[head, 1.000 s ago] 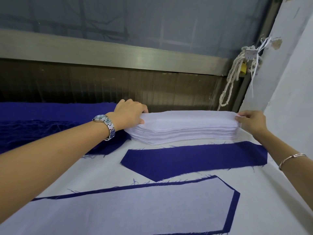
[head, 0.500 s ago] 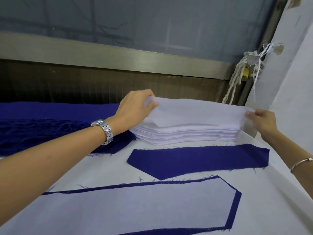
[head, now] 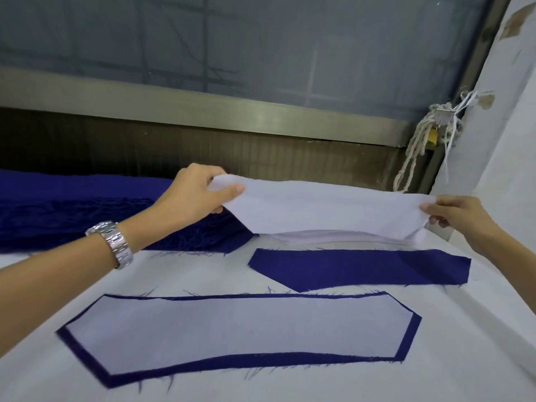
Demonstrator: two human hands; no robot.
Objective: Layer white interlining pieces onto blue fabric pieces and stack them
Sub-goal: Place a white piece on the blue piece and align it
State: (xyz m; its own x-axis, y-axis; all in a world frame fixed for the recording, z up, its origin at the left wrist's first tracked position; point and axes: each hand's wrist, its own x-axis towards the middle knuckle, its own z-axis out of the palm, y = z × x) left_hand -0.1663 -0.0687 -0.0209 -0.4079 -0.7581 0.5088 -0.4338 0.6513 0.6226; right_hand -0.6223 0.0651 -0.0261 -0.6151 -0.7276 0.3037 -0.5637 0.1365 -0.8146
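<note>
A single white interlining piece point(head: 324, 208) is held up in the air by both ends. My left hand point(head: 197, 195) pinches its left end and my right hand point(head: 455, 216) pinches its right end. It hides most of the white interlining stack point(head: 333, 237) lying behind and below it. Just in front lies a bare blue fabric piece point(head: 359, 268) on the white table cover. Nearer to me sits another blue piece point(head: 95, 364) with a white interlining piece point(head: 232, 329) laid on top, leaving a blue border.
A pile of blue fabric pieces point(head: 72, 219) with frayed edges lies at the back left. A metal rail point(head: 203, 108) and dark panel run along the far side. A knotted rope point(head: 420, 146) hangs at the right by a white wall point(head: 504, 140).
The top white piece, first lying on the stack under both hands, has been peeled off and lifted up and toward me, now stretched between both hands above the stack.
</note>
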